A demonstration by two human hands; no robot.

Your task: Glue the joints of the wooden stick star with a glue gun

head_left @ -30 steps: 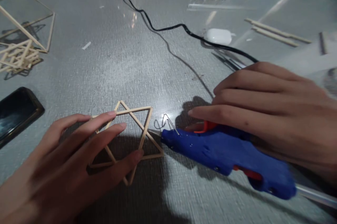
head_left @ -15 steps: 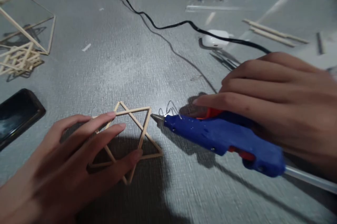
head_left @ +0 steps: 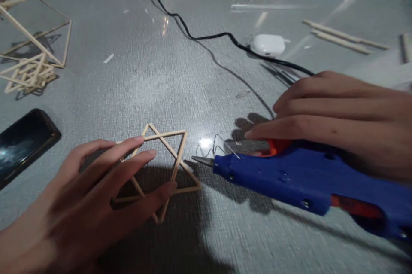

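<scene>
While I watch: right hand [head_left: 337, 119] grasps the glue gun [head_left: 309, 181].
Gun axis: lies left-right, nozzle pointing left at the stick star [head_left: 161, 171].
Left hand [head_left: 86, 199]: fingers spread flat, pinning star.

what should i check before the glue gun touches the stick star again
1. Left hand pinning the stick star flat: ok.
2. Glue gun gripped by the right hand: ok.
3. Nozzle on a joint: not ok, it sits just off the star's right point.
4. Left fingertips away from the nozzle: ok, though close.
5. Black cord off the star: ok.
6. Glue ready at the tip: cannot tell.
</scene>
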